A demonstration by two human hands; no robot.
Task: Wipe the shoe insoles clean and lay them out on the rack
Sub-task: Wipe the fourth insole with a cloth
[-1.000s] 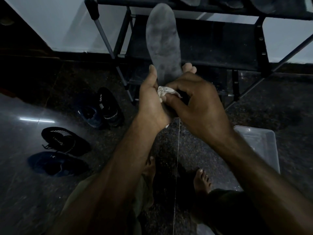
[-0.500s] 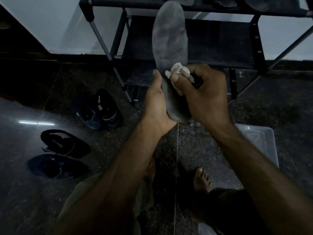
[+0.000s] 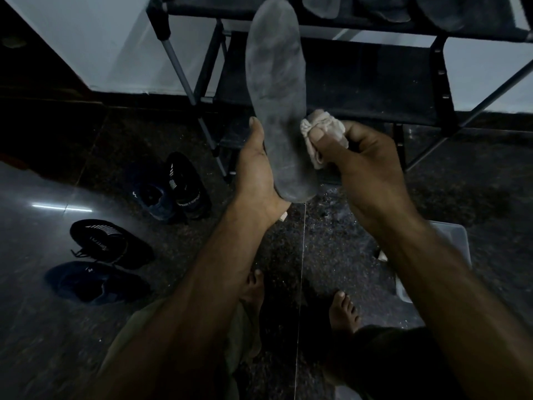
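Head view, dim light.
Item: grey insole [image 3: 276, 90], upright before the rack [image 3: 360, 82], heel end down in my left hand [image 3: 256, 180], thumb along its left edge, fingers hidden behind.
Item: pale wiping cloth [image 3: 323, 131], bunched, pinched under the thumb of my right hand [image 3: 372, 174], touching the insole's right edge.
Item: further insoles [image 3: 320, 4] lying on the rack's top shelf.
Item: four dark shoes [image 3: 109, 241] on the floor [image 3: 43, 327] to the left.
Item: clear plastic tub [image 3: 458, 249] on the floor, right, partly hidden by my forearm.
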